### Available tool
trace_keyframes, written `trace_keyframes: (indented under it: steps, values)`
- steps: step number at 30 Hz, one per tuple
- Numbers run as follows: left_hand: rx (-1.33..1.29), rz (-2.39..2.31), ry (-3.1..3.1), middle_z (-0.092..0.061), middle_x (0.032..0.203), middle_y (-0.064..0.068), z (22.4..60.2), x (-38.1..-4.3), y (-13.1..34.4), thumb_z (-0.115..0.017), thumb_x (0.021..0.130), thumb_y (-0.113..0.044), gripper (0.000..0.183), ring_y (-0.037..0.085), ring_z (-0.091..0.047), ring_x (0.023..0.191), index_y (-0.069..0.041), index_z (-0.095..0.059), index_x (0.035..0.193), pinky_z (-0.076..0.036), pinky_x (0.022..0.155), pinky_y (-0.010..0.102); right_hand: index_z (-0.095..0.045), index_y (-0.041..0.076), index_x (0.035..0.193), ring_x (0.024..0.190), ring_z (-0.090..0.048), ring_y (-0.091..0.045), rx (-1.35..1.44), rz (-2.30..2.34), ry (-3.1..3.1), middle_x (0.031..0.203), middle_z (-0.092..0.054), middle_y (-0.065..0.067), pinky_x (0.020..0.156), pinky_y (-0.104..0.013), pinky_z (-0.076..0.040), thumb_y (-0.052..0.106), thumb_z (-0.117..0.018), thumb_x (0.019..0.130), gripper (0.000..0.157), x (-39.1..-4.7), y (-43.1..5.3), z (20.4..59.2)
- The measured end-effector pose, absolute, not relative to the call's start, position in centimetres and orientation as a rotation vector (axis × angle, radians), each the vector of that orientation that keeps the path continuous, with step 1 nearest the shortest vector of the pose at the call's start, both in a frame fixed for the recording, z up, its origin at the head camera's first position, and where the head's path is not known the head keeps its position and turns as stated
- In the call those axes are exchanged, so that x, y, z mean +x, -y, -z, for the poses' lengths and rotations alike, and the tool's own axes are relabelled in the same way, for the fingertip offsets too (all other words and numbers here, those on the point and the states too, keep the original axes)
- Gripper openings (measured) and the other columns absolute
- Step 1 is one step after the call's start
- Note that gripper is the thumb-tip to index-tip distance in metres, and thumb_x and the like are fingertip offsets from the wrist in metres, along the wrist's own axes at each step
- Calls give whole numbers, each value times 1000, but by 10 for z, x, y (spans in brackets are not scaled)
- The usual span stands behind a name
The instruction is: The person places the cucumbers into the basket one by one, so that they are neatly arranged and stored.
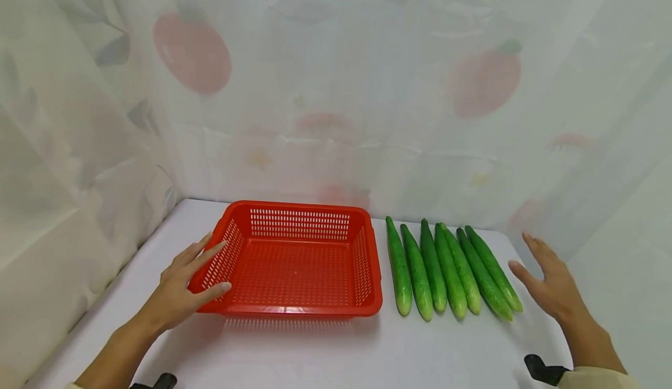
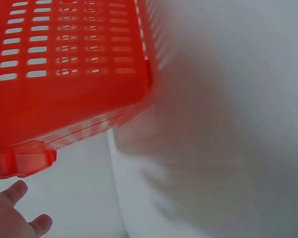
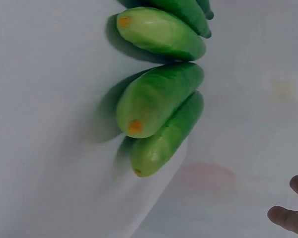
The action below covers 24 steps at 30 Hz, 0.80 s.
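A red plastic basket (image 1: 294,310) with slotted walls stands on the white table, left of centre in the head view. At its left side my left hand (image 1: 181,284) is held with fingers spread; whether it touches the rim I cannot tell. Several long green cucumbers (image 1: 420,272) lie side by side to the right of the basket, their paler ends toward me. My right hand (image 1: 551,284) hovers just right of the rightmost cucumber (image 1: 496,269), fingers extended and holding nothing. The right wrist view shows the cucumbers' blunt ends (image 3: 149,109) close up.
A white cloth covers the table (image 1: 420,354). Behind it hangs a pale curtain (image 1: 336,86) printed with strawberries, and more sheeting (image 1: 79,173) closes off the left side. Dark camera straps (image 1: 546,370) sit at both wrists.
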<state>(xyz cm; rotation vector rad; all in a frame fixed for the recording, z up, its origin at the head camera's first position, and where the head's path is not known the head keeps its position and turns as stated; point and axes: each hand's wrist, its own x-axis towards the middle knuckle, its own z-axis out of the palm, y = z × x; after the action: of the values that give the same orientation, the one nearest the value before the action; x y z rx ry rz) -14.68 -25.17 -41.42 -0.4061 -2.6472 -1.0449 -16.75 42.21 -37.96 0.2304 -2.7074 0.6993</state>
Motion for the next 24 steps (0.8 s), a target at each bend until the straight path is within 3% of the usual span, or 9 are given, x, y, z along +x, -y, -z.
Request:
trace_keyframes:
  steps: [6, 14, 24]
  values:
    - [-407, 1082, 2636, -30, 154, 6, 427, -149, 255, -76, 81, -34, 71, 43, -19, 137, -32, -45, 145, -14, 86, 80, -16, 14, 156, 136, -10, -54, 201, -799, 2741, 153, -15, -30, 97, -74, -8, 30, -53, 98, 71, -168, -427, 395]
    - [-461, 1155, 2637, -29, 154, 6, 443, -147, 260, -76, 82, -30, 68, 39, -18, 138, -28, -49, 143, -17, 82, 82, -7, 21, 156, 134, -6, -58, 74, -987, 2781, 154, -8, -31, 92, -77, -10, 35, -47, 100, 71, -168, -431, 413]
    - [-489, 1189, 2555, -32, 153, 7, 455, -146, 263, -75, 83, -22, 60, 39, -18, 138, -19, -54, 139, -14, 86, 81, -2, 19, 156, 125, -18, -65, -31, -1164, 2807, 152, -11, -33, 85, -78, -20, 38, -47, 101, 73, -173, -435, 433]
